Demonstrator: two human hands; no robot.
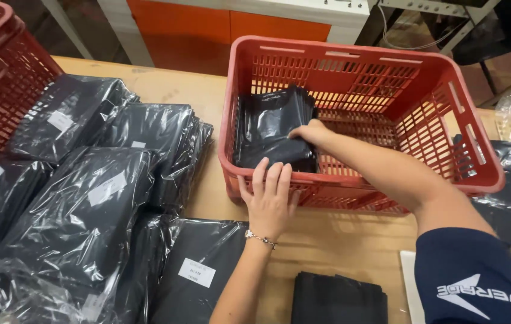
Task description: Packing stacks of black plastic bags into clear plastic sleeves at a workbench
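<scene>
Glossy black plastic bundle under right hand, fingers seemingly clasping it; left hand fingers flat on red latticed crate

Warm, fairly bright indoor light falls from above onto the wooden table, which serves as the landmark. Left of the table's middle, the clear-wrapped black packages throw back white streaks of glare along their creases. At the table's far side, the red crate casts a soft slatted shadow onto the wood just in front of it. Beyond the table's far edge the background sinks dim. Focus is sharp mid-table; lines bow slightly toward the frame's corners.
</scene>
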